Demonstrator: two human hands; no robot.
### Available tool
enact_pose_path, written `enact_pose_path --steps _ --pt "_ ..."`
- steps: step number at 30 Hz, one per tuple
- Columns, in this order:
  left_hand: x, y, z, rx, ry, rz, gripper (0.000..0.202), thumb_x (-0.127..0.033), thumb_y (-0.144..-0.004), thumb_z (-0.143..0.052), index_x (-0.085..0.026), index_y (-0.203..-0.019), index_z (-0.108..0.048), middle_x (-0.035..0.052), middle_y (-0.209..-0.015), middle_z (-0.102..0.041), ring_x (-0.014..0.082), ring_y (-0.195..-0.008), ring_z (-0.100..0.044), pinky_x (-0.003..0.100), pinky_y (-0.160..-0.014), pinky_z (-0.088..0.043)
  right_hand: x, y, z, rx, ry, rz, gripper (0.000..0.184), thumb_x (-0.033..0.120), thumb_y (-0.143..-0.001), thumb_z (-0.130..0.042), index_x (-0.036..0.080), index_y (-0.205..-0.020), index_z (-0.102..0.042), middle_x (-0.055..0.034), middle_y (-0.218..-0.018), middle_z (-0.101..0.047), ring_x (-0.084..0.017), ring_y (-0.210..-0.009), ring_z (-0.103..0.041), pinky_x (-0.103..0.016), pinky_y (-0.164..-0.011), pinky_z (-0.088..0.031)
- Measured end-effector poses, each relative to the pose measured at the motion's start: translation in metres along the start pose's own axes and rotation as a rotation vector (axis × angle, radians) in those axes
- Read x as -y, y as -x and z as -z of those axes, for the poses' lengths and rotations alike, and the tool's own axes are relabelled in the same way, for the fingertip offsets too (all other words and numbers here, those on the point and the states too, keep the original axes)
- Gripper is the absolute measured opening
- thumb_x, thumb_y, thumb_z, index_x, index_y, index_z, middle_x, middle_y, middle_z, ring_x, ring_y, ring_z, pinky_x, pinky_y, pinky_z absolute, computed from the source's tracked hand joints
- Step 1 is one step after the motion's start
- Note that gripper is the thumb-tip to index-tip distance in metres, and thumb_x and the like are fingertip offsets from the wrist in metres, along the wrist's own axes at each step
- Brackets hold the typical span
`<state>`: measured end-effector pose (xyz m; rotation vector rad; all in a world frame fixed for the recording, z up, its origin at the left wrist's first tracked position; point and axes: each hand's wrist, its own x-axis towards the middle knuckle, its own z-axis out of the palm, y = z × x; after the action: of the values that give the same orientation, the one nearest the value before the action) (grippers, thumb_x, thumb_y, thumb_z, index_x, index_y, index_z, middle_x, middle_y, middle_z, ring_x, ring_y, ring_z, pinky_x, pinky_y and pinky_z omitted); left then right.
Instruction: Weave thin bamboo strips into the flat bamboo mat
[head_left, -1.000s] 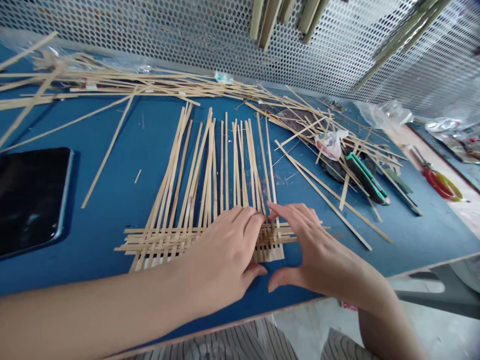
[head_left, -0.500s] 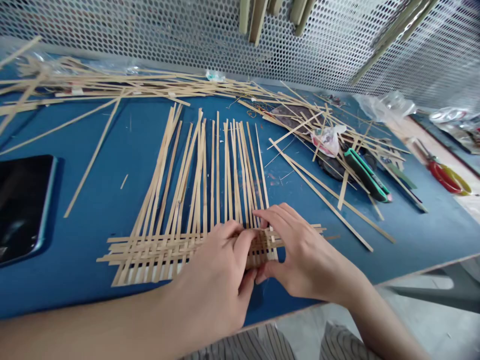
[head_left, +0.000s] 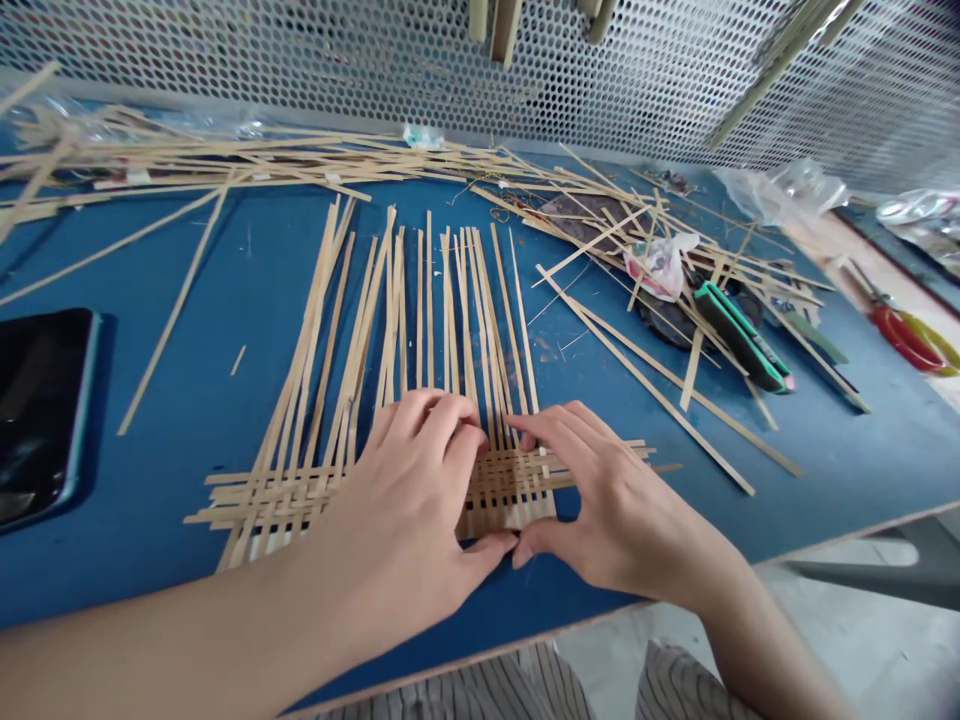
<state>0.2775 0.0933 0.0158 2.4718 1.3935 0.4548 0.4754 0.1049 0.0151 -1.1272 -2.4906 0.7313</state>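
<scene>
A partly woven mat of thin bamboo strips (head_left: 504,478) lies flat near the table's front edge. Long upright strips (head_left: 424,300) fan away from it, crossed by several horizontal ones. Over the middle of the weave is my left hand (head_left: 409,500), its bent fingers on the far side and its thumb at the near edge. My right hand (head_left: 600,495) grips the right end, index finger at the far rows and thumb at the near edge. Both thumb tips nearly meet. The left hand and forearm hide part of the weave, and some fingertips are out of sight.
A phone (head_left: 45,410) lies at the left. Loose strips (head_left: 300,165) are heaped along the back by a perforated metal panel (head_left: 420,70). At the right are a green utility knife (head_left: 742,335), a crumpled plastic bag (head_left: 661,265) and red-and-yellow-handled pliers (head_left: 911,338).
My left hand has shifted left and its fingers have moved farther up over the strips, away from the right hand, uncovering more weave. My right hand stays at the right end.
</scene>
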Motion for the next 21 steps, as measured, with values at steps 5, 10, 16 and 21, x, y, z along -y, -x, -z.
enact_pose_path --steps 5,10,16,21 --pt "0.0006 0.0012 -0.0035 0.056 0.085 0.009 0.037 -0.038 -0.073 -0.067 -0.011 -0.095 -0.056 0.0126 -0.107 -0.052 0.0306 -0.104 -0.044 0.051 -0.088 -0.042 0.0013 -0.0015 0.0001 -0.005 0.012 0.005 0.063 0.031 -0.071 -0.073 0.005 -0.122 -0.044 -0.0113 -0.106 -0.055 -0.024 -0.096 -0.045 -0.041 -0.088 -0.042" --pt "-0.0032 0.0006 -0.0053 0.041 0.157 0.07 0.029 -0.029 -0.073 -0.067 -0.014 -0.092 -0.053 0.0106 -0.105 -0.051 0.0287 -0.102 -0.044 0.05 -0.086 -0.043 0.0028 -0.005 0.0001 -0.001 0.038 0.014 0.058 0.023 -0.069 -0.073 0.005 -0.117 -0.046 -0.0109 -0.103 -0.055 -0.024 -0.093 -0.046 -0.041 -0.087 -0.043" --pt "-0.0048 0.0016 -0.0075 0.017 0.183 0.07 0.026 -0.024 -0.075 -0.063 -0.015 -0.094 -0.05 0.0097 -0.104 -0.049 0.0281 -0.099 -0.045 0.048 -0.082 -0.044 0.0057 -0.0053 0.0006 0.007 0.061 0.013 0.054 0.019 -0.069 -0.071 0.006 -0.115 -0.047 -0.0111 -0.102 -0.054 -0.025 -0.093 -0.046 -0.042 -0.086 -0.044" --pt "-0.0024 -0.0014 -0.0072 0.036 0.156 0.041 0.025 -0.028 -0.076 -0.063 -0.013 -0.093 -0.05 0.0104 -0.103 -0.05 0.0274 -0.099 -0.046 0.047 -0.083 -0.044 0.0048 -0.0047 -0.0006 0.02 0.075 0.003 0.052 0.019 -0.07 -0.07 0.005 -0.115 -0.049 -0.0117 -0.102 -0.055 -0.025 -0.095 -0.047 -0.042 -0.087 -0.044"
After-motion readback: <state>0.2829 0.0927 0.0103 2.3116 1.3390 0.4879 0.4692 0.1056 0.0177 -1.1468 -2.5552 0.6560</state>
